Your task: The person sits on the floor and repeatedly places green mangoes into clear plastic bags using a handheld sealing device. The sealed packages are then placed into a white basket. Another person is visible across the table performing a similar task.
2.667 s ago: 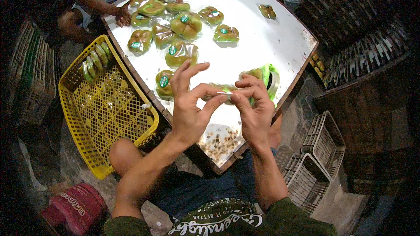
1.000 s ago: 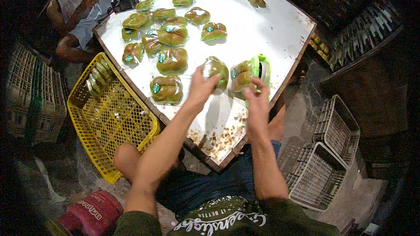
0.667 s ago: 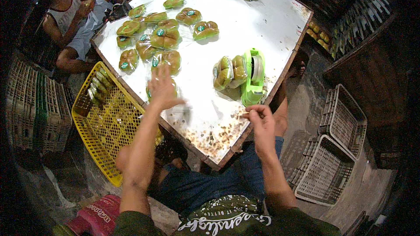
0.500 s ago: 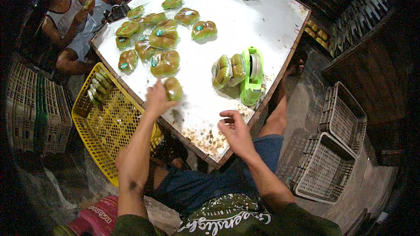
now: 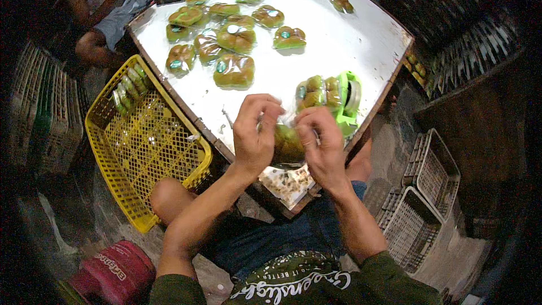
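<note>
Near the table's close corner, a brown and green bread bun in a clear plastic bag point(image 5: 288, 146) lies between my hands. My left hand point(image 5: 254, 133) is closed in a pinch at the bag's upper left. On the other side my right hand point(image 5: 323, 146) pinches the bag too, fingers curled; the film between the fingertips is hard to make out. Just beyond the right hand stands a green bag-neck tape sealer point(image 5: 349, 101), its roll showing. Packed buns point(image 5: 319, 92) lean against its left side.
Several bagged buns with round stickers point(image 5: 234, 70) lie across the white table point(image 5: 333, 39). A yellow crate point(image 5: 144, 152) with a row of packed buns stands left, grey crates point(image 5: 409, 229) right. A seated person point(image 5: 107, 5) is at the far left, a red container point(image 5: 116, 271) below.
My left hand has brought a bagged bun right and nearer, from beside the pile to in front of the sealer. My right hand has moved up to meet it. The view has shifted slightly.
</note>
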Motion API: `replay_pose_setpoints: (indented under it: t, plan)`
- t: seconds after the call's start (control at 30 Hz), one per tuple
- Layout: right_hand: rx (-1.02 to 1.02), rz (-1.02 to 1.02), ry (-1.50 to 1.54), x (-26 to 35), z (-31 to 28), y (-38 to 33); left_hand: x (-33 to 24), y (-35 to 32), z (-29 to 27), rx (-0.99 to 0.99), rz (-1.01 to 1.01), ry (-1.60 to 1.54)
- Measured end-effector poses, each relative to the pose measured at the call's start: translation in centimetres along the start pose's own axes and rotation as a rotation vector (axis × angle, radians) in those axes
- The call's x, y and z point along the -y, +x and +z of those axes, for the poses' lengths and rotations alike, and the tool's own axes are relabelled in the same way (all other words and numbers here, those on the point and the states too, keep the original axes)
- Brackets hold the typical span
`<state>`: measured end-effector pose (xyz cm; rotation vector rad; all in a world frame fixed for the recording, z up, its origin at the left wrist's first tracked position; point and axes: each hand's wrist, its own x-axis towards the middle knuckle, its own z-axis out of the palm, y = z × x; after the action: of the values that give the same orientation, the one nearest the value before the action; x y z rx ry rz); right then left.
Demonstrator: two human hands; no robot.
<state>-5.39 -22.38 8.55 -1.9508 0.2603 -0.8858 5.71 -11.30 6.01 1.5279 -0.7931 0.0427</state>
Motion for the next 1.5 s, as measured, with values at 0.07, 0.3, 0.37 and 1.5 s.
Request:
replay_pose_setpoints:
  t: [0.07, 0.3, 0.37, 1.5]
  plan:
    - [-0.046, -0.133, -0.136, 0.4, 0.2, 0.0, -1.1, 0.8, -1.5, -0.102, 0.238, 0.123]
    - [-0.135, -0.009, 0.147, 1.3, 3.2, 3.0, -2.0, 3.0, -5.3, -0.295, 0.014, -0.045]
    - [-0.06, 0.038, 0.31, 0.7, 4.7, 3.9, -0.8, 3.6, -5.6, -0.233, -0.097, -0.261]
    - [0.148, -0.019, -0.223, 3.3, 0.5, 1.4, -2.9, -0.3, -2.2, 0.113, -0.38, -0.464]
